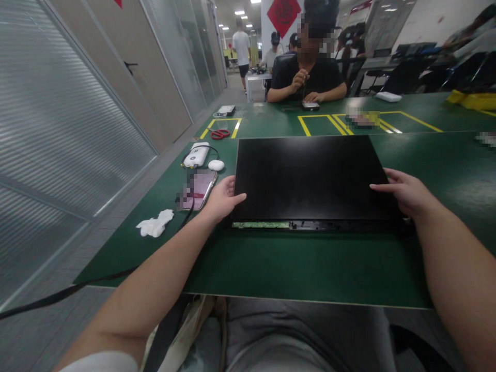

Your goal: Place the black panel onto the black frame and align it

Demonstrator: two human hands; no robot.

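Note:
A flat black screen panel (310, 178) is held by its two sides over the green table. Along its near edge runs a narrow strip with a green circuit board (260, 225) on the left part. My left hand (225, 199) grips the panel's left side, thumb on the front face, the other fingers curled at the edge. On the right side my right hand (406, 191) holds the panel too, its thumb over the face and some fingers hidden behind. Whether the panel's underside touches the table cannot be made out.
Left of the panel on the green table (302, 274) are a phone (199, 190), a white power bank (197, 155), a white case (216, 165), crumpled tissue (155, 223) and red scissors (220, 134). A black cable crosses the left side. A person (308, 72) sits opposite.

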